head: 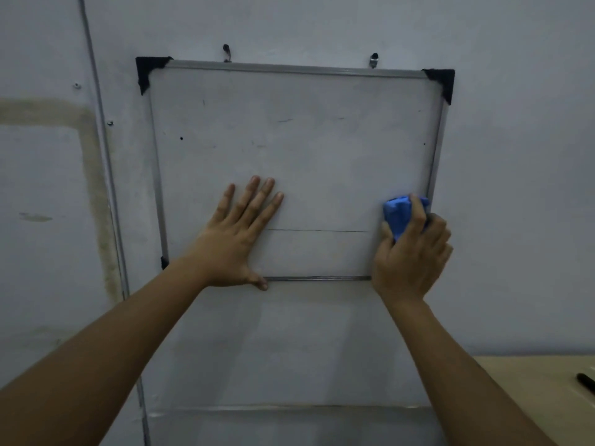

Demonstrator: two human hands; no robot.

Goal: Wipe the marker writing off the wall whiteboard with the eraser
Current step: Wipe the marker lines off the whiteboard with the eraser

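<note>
Pressing eraser (399, 217) upright against whiteboard (306, 140)

A dim, grey-white painted wall (515, 156) carries a brownish damp stain (91, 162) at the left, just beside a thin vertical conduit (112, 201), while a pale wooden tabletop (521, 381) juts in at the lower right corner.

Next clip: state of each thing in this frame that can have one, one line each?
whiteboard: hanging on the wall, mostly clean, faint specks left.
marker line: horizontal stroke low on the board, not yet wiped.
eraser: blue, held against the board near its right frame.
left hand: flat, fingers straight, pressing the board.
right hand: fingers curled round the eraser.
black marker: lying on the table.
</note>
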